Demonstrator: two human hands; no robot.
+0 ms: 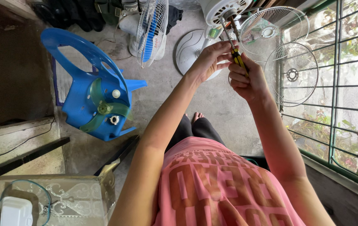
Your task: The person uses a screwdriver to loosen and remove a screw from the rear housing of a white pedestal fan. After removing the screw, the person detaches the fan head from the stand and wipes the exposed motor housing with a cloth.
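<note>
My right hand [246, 79] grips a screwdriver [234, 49] with a yellow and black handle, its shaft pointing up toward the white fan motor housing [223, 10]. My left hand [210, 58] is beside it, fingers on the shaft just below the motor. The fan's white round base [189, 48] stands on the concrete floor beneath. My feet [196, 116] show below the hands.
A blue plastic chair [82, 83] at the left holds a translucent green fan blade [101, 109] and white caps. Wire fan guards [271, 29] [294, 75] lean against the green window grille [338, 83] at right. Another fan [151, 29] stands behind. A glass-topped table [61, 196] is at lower left.
</note>
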